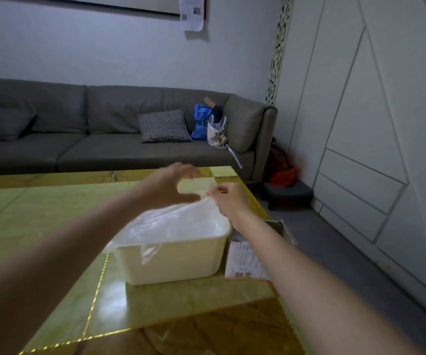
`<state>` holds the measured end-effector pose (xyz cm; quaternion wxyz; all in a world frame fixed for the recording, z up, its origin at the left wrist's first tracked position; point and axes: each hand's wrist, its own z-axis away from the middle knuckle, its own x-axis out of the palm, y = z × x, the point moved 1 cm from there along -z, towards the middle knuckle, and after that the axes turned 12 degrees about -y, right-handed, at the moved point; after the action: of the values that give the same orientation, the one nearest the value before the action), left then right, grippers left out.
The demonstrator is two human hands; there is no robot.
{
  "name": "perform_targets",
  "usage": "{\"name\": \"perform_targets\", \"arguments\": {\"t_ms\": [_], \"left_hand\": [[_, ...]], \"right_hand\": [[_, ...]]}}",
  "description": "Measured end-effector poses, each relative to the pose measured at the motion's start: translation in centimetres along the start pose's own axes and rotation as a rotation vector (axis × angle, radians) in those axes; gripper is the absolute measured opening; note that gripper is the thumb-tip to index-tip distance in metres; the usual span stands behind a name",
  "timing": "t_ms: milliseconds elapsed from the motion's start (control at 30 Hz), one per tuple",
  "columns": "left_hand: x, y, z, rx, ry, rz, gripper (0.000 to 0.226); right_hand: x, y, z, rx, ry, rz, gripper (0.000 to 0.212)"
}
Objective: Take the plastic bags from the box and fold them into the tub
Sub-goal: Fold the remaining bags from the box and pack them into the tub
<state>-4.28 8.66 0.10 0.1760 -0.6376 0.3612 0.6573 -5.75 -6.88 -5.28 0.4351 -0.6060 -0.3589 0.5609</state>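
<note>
A cream plastic tub (pixel 176 262) stands on the green-gold table. A clear plastic bag (pixel 171 224) drapes across its top and hangs over its near left corner. My right hand (pixel 228 201) pinches the bag's far edge above the tub's back right corner. My left hand (pixel 171 185) hovers just behind the tub beside that raised edge, blurred, fingers curved; I cannot tell if it touches the bag. The cardboard box (pixel 253 254) sits right of the tub, partly hidden by my right forearm.
The table (pixel 53 226) ends just right of the box, with grey floor beyond. A grey sofa (pixel 104 129) with a checked cushion and bags runs behind the table. A small dark stool (pixel 287 193) stands past the far right corner.
</note>
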Motion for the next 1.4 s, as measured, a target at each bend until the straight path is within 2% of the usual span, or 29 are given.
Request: {"name": "perform_targets", "arguments": {"t_ms": [67, 133, 267, 367, 433, 467, 533, 600, 667, 700, 767, 900, 1067, 1200, 1233, 1300, 1367, 1400], "left_hand": [[1.9, -1.1, 0.0, -0.083, -0.266, -0.053, 0.067], [3.4, -3.1, 0.2, -0.201, -0.415, -0.065, 0.077], [5.2, -5.3, -0.3, -0.276, -0.537, -0.23, 0.086], [6.2, -5.8, -1.3, -0.287, -0.532, -0.264, 0.086], [6.6, -5.4, -2.0, -0.278, -0.507, -0.232, 0.086], [6.9, -5.1, -2.4, -0.273, -0.495, -0.213, 0.086], [7.1, -4.5, -2.8, -0.268, -0.475, -0.212, 0.083], [7.3, -4.3, -2.8, -0.262, -0.486, -0.221, 0.081], [7.2, -4.8, -2.4, -0.278, -0.525, -0.207, 0.087], [7.0, -5.2, -2.1, -0.301, -0.56, -0.207, 0.092], [6.6, -6.2, -1.4, -0.384, -0.649, -0.252, 0.1], [6.1, -8.5, 0.0, -0.524, -0.759, -0.326, 0.089], [4.1, -8.1, 0.2, -0.493, -0.746, -0.256, 0.085], [1.4, -5.1, -0.3, -0.331, -0.633, -0.024, 0.073], [1.1, -4.2, -0.6, -0.286, -0.585, 0.061, 0.067], [1.0, -2.2, -1.3, -0.192, -0.461, 0.209, 0.051], [1.6, -0.3, -2.3, -0.106, -0.347, 0.218, 0.039], [2.1, 0.6, -2.6, -0.07, -0.331, 0.191, 0.036]], "right_hand": [[0.7, 0.4, -0.4, -0.002, -0.005, 0.158, 0.022], [1.2, 0.8, -1.0, 0.01, -0.009, 0.292, 0.024], [1.8, 0.0, -1.3, 0.042, -0.071, 0.73, 0.012], [1.0, -1.9, -0.9, -0.106, 0.024, 1.012, 0.017], [1.4, -2.8, -1.0, -0.246, -0.034, 1.018, 0.018], [2.0, -2.8, -1.2, -0.284, -0.133, 0.976, 0.019], [3.1, -2.2, -1.3, -0.25, -0.347, 0.939, 0.02], [3.5, -1.0, -1.4, -0.144, -0.48, 0.982, 0.027], [3.4, 0.7, -1.8, -0.047, -0.536, 1.005, 0.054], [3.3, 1.4, -2.1, -0.023, -0.549, 1.014, 0.06], [3.5, 2.4, -2.9, 0.026, -0.555, 1.059, 0.054], [4.0, 2.1, -3.0, 0.097, -0.599, 1.237, 0.046], [4.1, 1.9, -3.3, 0.174, -0.621, 1.19, 0.05], [1.8, -0.6, -1.5, 0.084, -0.617, 1.108, 0.075], [0.9, -1.3, -1.0, 0.068, -0.593, 1.041, 0.073], [-1.1, -2.4, -0.1, 0.014, -0.496, 1.009, 0.048], [-3.1, -2.5, 0.5, 0.017, -0.369, 1.039, 0.024], [-4.0, -2.1, 0.7, 0.066, -0.35, 1.035, 0.022]]}}
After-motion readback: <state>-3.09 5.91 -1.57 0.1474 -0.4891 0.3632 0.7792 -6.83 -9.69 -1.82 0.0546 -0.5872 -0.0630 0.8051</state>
